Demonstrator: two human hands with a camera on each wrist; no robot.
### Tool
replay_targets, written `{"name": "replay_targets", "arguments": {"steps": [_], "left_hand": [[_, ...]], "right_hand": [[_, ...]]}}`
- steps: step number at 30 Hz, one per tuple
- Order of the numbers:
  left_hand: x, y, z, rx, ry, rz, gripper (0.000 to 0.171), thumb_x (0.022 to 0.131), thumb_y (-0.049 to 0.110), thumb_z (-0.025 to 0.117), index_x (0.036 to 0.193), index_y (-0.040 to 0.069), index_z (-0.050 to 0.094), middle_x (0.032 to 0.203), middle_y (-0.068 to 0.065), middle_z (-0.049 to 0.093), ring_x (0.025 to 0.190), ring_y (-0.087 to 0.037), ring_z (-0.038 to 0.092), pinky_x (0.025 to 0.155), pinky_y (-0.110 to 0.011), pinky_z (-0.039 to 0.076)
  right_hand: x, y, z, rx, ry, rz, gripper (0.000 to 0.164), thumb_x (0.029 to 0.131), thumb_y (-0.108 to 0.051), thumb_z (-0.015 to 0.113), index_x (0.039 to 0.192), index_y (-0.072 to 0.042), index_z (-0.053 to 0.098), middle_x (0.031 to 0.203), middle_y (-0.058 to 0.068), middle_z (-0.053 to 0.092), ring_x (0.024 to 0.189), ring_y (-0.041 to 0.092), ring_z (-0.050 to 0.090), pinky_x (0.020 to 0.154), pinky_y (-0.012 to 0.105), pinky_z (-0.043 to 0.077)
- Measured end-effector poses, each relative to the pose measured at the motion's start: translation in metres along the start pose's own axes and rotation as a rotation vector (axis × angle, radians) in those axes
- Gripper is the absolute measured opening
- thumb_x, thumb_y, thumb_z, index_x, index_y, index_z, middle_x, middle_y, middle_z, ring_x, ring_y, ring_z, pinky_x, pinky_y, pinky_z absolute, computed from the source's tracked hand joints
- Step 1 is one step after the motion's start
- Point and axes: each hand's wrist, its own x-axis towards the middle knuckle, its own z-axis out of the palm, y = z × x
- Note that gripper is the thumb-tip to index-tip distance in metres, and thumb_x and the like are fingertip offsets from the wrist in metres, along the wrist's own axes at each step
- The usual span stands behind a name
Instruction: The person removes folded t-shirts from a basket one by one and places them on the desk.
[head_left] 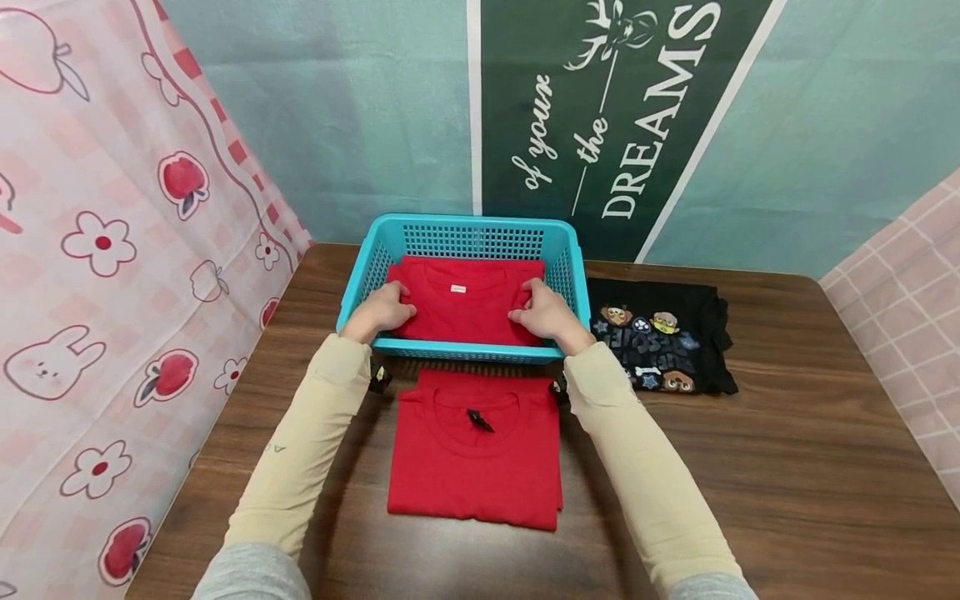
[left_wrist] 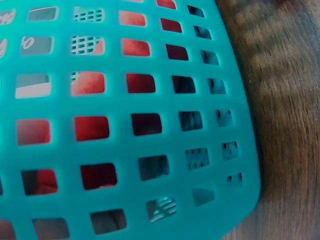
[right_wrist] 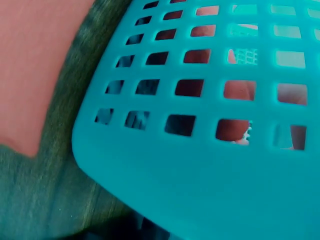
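Here, hands (half-curled) on red shirt

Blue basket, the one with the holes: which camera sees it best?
The head view: it shows the blue basket nearly whole, rim and all, with a red shirt inside. The left and right wrist views each show only a close-up of part of its holey side.

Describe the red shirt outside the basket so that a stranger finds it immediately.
On the brown table stands a blue basket. In front of it lies the folded red shirt. Its black neck tag sets it apart from the shirt inside, which has a white label.
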Motion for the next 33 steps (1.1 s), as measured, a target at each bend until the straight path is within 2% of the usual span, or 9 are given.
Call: {"name": "replay_targets", "arguments": {"steps": [6, 10, 13, 18, 21, 26, 29, 33], "left_hand": [[-0.0023, 0.0026, -0.0024, 0.014, -0.011, 0.022, 0.046, 0.094, 0.019, 0.058, 0.133, 0.001, 0.043, 0.133, -0.020, 0.048, 0.118, -0.033, 0.047, 0.099, -0.046, 0.045], [-0.0026, 0.0028, -0.0038, -0.027, -0.034, 0.035, 0.046, 0.093, 0.017, 0.059, 0.133, 0.001, 0.045, 0.135, -0.020, 0.046, 0.120, -0.034, 0.045, 0.099, -0.046, 0.045], [-0.0015, 0.0022, -0.0035, -0.076, -0.071, 0.045, 0.044, 0.092, 0.013, 0.059, 0.133, 0.001, 0.047, 0.137, -0.021, 0.043, 0.124, -0.034, 0.042, 0.100, -0.046, 0.045], [-0.0018, 0.0042, -0.0021, -0.091, -0.114, 0.077, 0.039, 0.093, 0.011, 0.059, 0.129, -0.002, 0.052, 0.132, -0.020, 0.047, 0.120, -0.031, 0.043, 0.092, -0.040, 0.049], [-0.0019, 0.0043, -0.0013, -0.085, -0.103, 0.077, 0.035, 0.093, 0.013, 0.059, 0.124, -0.003, 0.056, 0.124, -0.019, 0.053, 0.110, -0.028, 0.048, 0.086, -0.035, 0.049], [-0.0007, 0.0042, -0.0001, -0.069, -0.069, 0.055, 0.028, 0.093, 0.019, 0.062, 0.113, -0.001, 0.063, 0.107, -0.016, 0.059, 0.094, -0.022, 0.053, 0.077, -0.031, 0.047], [0.0001, 0.0038, 0.0003, -0.047, -0.070, 0.056, 0.027, 0.093, 0.019, 0.063, 0.111, 0.000, 0.063, 0.106, -0.016, 0.060, 0.095, -0.023, 0.053, 0.077, -0.031, 0.047], [0.0005, 0.0033, 0.0001, -0.036, -0.103, 0.074, 0.026, 0.093, 0.015, 0.061, 0.114, -0.001, 0.059, 0.116, -0.017, 0.058, 0.105, -0.026, 0.052, 0.083, -0.034, 0.049]], "right_hand": [[0.0017, -0.0005, -0.0021, 0.061, -0.032, 0.027, 0.073, 0.084, -0.012, 0.070, 0.144, -0.003, 0.030, 0.135, 0.018, 0.046, 0.121, 0.033, 0.046, 0.100, 0.048, 0.046], [0.0029, -0.0012, -0.0020, 0.104, -0.046, 0.048, 0.078, 0.084, -0.010, 0.068, 0.148, -0.004, 0.023, 0.141, 0.019, 0.041, 0.127, 0.035, 0.042, 0.104, 0.051, 0.042], [0.0031, -0.0014, -0.0016, 0.139, -0.055, 0.044, 0.078, 0.084, -0.010, 0.068, 0.148, -0.007, 0.023, 0.143, 0.018, 0.039, 0.128, 0.035, 0.040, 0.105, 0.051, 0.042], [0.0028, -0.0008, -0.0018, 0.142, -0.042, 0.011, 0.062, 0.084, -0.012, 0.068, 0.139, -0.007, 0.041, 0.138, 0.017, 0.044, 0.123, 0.033, 0.043, 0.099, 0.048, 0.046], [0.0038, -0.0001, -0.0013, 0.117, -0.033, 0.006, 0.051, 0.085, -0.014, 0.068, 0.131, -0.006, 0.050, 0.134, 0.017, 0.047, 0.120, 0.032, 0.045, 0.095, 0.045, 0.048], [0.0048, 0.0008, -0.0005, 0.090, 0.006, 0.022, 0.037, 0.087, -0.016, 0.066, 0.121, -0.005, 0.056, 0.126, 0.018, 0.051, 0.114, 0.031, 0.049, 0.090, 0.043, 0.049], [0.0052, 0.0008, 0.0005, 0.068, 0.021, 0.021, 0.030, 0.088, -0.016, 0.065, 0.115, -0.006, 0.057, 0.121, 0.017, 0.054, 0.111, 0.031, 0.051, 0.088, 0.043, 0.049], [0.0061, 0.0013, 0.0019, 0.030, 0.020, -0.008, 0.022, 0.089, -0.014, 0.064, 0.108, -0.006, 0.058, 0.115, 0.017, 0.057, 0.107, 0.031, 0.052, 0.086, 0.043, 0.049]]}}
